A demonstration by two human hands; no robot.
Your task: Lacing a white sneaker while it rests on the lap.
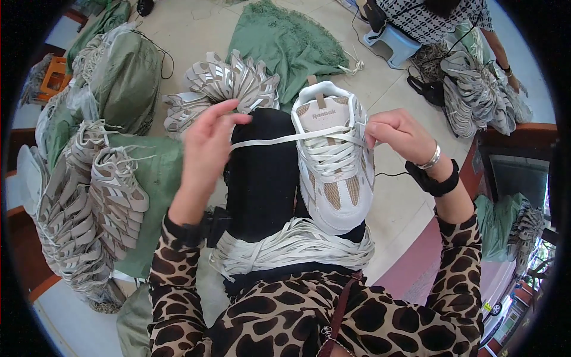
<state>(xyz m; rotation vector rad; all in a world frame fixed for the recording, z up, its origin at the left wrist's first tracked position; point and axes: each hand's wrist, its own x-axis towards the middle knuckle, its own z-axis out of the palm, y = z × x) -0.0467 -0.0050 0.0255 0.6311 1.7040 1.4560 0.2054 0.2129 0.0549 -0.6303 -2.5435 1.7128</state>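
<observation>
A beige and white sneaker [336,196] rests upright on my right thigh, toe toward me, with white laces crisscrossed over its tongue. One loose shoelace [267,141] stretches leftward from the top eyelets to my left hand [205,143]. That hand is slightly blurred, its index finger and thumb reaching out while the lace runs in by its lower fingers. My right hand [398,135] is closed in a pinch at the sneaker's right eyelet edge, where lace strands meet the fingertips. Across my lap lies a thick bundle of white shoelaces [291,247].
Fanned shoe uppers [232,83] lie on the floor ahead, beside a green cloth sack [279,44]. Stacked laced shoes [116,190] and a bulging green sack [128,77] stand at left. At far right, another person sits near a blue stool [392,44] and shoe bundles [476,89].
</observation>
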